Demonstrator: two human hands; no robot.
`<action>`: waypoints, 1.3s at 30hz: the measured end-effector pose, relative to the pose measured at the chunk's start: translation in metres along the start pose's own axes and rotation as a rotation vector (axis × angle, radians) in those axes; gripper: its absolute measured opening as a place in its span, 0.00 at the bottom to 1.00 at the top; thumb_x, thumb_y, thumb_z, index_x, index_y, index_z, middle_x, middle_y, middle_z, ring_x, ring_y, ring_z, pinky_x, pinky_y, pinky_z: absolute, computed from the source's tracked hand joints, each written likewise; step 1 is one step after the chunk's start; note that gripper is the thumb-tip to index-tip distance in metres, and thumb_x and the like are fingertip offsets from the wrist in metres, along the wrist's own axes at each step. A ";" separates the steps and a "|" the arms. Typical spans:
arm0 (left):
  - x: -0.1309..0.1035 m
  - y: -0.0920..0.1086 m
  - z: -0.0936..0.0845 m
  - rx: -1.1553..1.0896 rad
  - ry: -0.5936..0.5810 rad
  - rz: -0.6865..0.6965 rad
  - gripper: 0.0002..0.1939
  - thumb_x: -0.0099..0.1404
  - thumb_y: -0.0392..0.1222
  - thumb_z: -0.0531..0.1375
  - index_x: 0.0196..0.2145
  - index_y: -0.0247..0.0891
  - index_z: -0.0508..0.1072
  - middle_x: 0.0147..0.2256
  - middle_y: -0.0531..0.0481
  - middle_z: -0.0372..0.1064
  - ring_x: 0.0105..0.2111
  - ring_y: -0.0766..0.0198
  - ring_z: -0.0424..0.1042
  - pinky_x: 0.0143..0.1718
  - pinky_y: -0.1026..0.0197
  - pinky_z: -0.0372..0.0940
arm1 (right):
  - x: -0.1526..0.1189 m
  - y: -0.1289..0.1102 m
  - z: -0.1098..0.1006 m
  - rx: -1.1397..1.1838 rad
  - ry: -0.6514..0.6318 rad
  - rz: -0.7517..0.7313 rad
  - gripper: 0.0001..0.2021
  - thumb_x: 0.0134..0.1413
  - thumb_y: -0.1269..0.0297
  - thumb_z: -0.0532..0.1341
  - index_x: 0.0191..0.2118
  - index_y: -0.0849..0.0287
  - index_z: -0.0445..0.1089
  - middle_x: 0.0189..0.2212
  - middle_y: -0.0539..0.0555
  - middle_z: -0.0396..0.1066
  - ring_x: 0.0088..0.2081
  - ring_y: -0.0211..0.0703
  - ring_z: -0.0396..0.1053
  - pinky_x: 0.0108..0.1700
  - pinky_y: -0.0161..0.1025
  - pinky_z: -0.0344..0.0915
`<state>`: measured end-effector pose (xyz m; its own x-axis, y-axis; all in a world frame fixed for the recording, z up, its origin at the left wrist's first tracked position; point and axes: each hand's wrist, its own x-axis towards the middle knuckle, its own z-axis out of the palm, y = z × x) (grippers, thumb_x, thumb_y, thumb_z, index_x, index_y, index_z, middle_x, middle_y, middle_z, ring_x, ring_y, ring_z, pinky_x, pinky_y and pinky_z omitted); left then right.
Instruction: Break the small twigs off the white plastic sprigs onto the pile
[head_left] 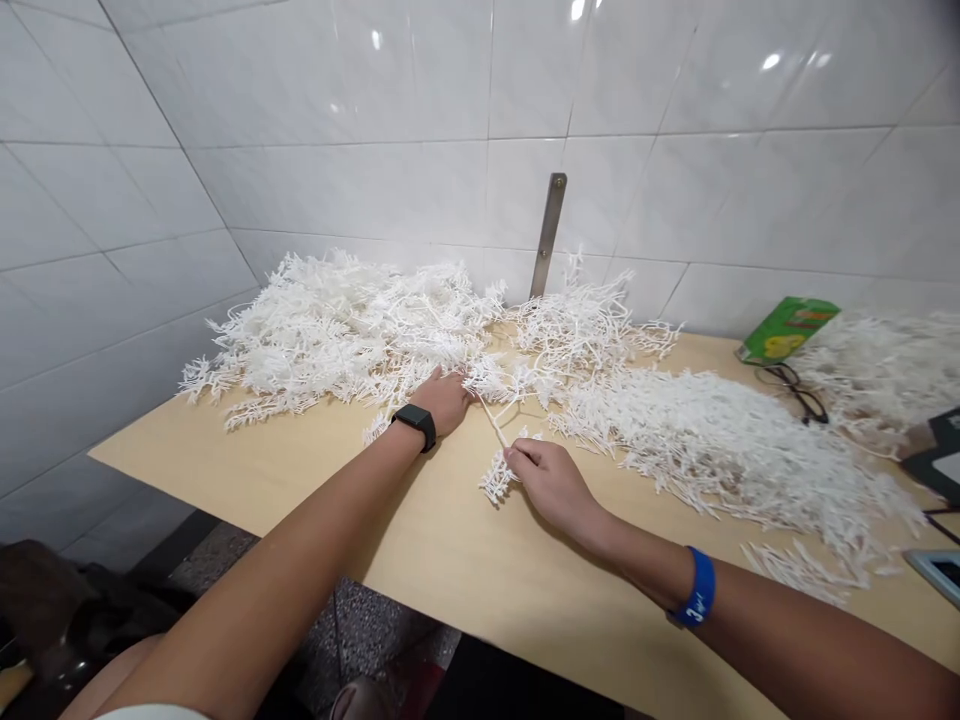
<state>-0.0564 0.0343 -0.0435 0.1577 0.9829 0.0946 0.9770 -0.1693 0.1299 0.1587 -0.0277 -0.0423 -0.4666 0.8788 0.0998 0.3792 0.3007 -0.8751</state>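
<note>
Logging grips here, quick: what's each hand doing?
Left hand: at the white sprigs, grip can't be told.
Right hand: closed, pinching a white stem.

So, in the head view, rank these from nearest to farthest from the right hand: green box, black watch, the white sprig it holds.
From the right hand:
1. White sprig: in its fingers.
2. Black watch: to its left.
3. Green box: far right, at the back.
</note>
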 end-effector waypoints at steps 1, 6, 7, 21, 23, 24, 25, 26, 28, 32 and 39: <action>0.001 0.001 0.000 0.004 0.004 -0.016 0.20 0.70 0.40 0.47 0.51 0.36 0.73 0.53 0.39 0.70 0.56 0.51 0.66 0.67 0.47 0.40 | -0.002 -0.001 0.001 0.004 0.000 -0.002 0.18 0.57 0.57 0.52 0.20 0.56 0.48 0.17 0.46 0.50 0.22 0.36 0.52 0.26 0.36 0.45; 0.004 0.004 0.001 0.022 0.001 0.015 0.20 0.69 0.37 0.47 0.53 0.38 0.71 0.55 0.40 0.69 0.56 0.50 0.66 0.66 0.45 0.42 | -0.011 -0.003 0.006 0.036 -0.012 -0.007 0.18 0.58 0.57 0.51 0.20 0.56 0.48 0.17 0.46 0.50 0.23 0.36 0.52 0.27 0.36 0.46; 0.004 0.004 0.002 0.020 0.005 0.017 0.21 0.69 0.37 0.46 0.55 0.38 0.70 0.56 0.40 0.68 0.57 0.51 0.65 0.66 0.45 0.42 | -0.011 -0.002 0.006 0.034 -0.015 -0.012 0.18 0.58 0.57 0.51 0.20 0.56 0.48 0.17 0.46 0.50 0.23 0.36 0.52 0.27 0.36 0.46; -0.002 -0.011 0.012 -0.001 0.073 -0.063 0.27 0.70 0.50 0.49 0.64 0.41 0.60 0.65 0.48 0.56 0.66 0.49 0.51 0.68 0.43 0.37 | -0.049 -0.019 0.006 -0.020 0.101 -0.402 0.17 0.57 0.67 0.53 0.20 0.57 0.46 0.16 0.44 0.46 0.20 0.33 0.48 0.26 0.35 0.45; 0.002 -0.016 0.012 -0.002 0.067 -0.088 0.28 0.70 0.51 0.47 0.64 0.40 0.59 0.67 0.45 0.51 0.66 0.48 0.51 0.67 0.42 0.39 | -0.057 -0.022 0.008 -0.076 0.086 -0.544 0.15 0.56 0.68 0.53 0.21 0.57 0.47 0.16 0.44 0.46 0.20 0.32 0.47 0.27 0.35 0.46; 0.005 -0.018 0.012 -0.003 0.053 -0.092 0.29 0.71 0.52 0.47 0.65 0.39 0.58 0.68 0.44 0.49 0.66 0.48 0.50 0.67 0.41 0.39 | -0.059 -0.022 0.009 -0.095 0.055 -0.586 0.15 0.55 0.69 0.53 0.21 0.57 0.48 0.16 0.44 0.46 0.19 0.32 0.47 0.28 0.35 0.46; 0.007 -0.020 0.011 -0.006 0.040 -0.098 0.29 0.71 0.53 0.47 0.65 0.40 0.57 0.68 0.44 0.47 0.67 0.49 0.50 0.67 0.41 0.38 | -0.061 -0.022 0.011 -0.112 0.009 -0.610 0.14 0.55 0.69 0.52 0.21 0.57 0.48 0.16 0.44 0.47 0.19 0.32 0.47 0.28 0.35 0.47; 0.010 -0.021 0.010 -0.010 0.030 -0.105 0.30 0.70 0.54 0.46 0.65 0.39 0.57 0.69 0.44 0.46 0.67 0.49 0.49 0.67 0.41 0.38 | -0.061 -0.021 0.013 -0.132 -0.046 -0.624 0.14 0.55 0.69 0.52 0.21 0.57 0.49 0.15 0.44 0.48 0.19 0.33 0.47 0.28 0.35 0.47; 0.017 -0.024 0.007 -0.019 0.021 -0.129 0.32 0.70 0.58 0.44 0.65 0.38 0.57 0.69 0.43 0.46 0.67 0.48 0.48 0.67 0.40 0.37 | -0.062 -0.018 0.018 -0.199 -0.164 -0.640 0.12 0.54 0.68 0.53 0.21 0.58 0.51 0.15 0.45 0.51 0.20 0.34 0.46 0.29 0.35 0.47; 0.032 -0.027 -0.007 -0.014 -0.057 -0.157 0.36 0.69 0.61 0.46 0.66 0.36 0.53 0.69 0.39 0.44 0.67 0.47 0.48 0.67 0.39 0.36 | -0.059 -0.013 0.023 -0.370 -0.301 -0.606 0.11 0.55 0.65 0.55 0.23 0.58 0.57 0.16 0.46 0.56 0.21 0.35 0.46 0.29 0.36 0.45; 0.025 0.008 -0.057 0.003 -0.229 -0.116 0.44 0.55 0.52 0.66 0.64 0.34 0.57 0.67 0.34 0.48 0.65 0.45 0.55 0.62 0.51 0.55 | -0.048 -0.009 0.019 -0.432 -0.308 -0.592 0.12 0.60 0.64 0.54 0.25 0.58 0.59 0.17 0.46 0.62 0.21 0.34 0.50 0.32 0.36 0.49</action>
<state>-0.0532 0.0535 0.0158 0.0728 0.9865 -0.1465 0.9908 -0.0546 0.1242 0.1622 -0.0799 -0.0479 -0.8636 0.4049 0.3004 0.2461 0.8586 -0.4496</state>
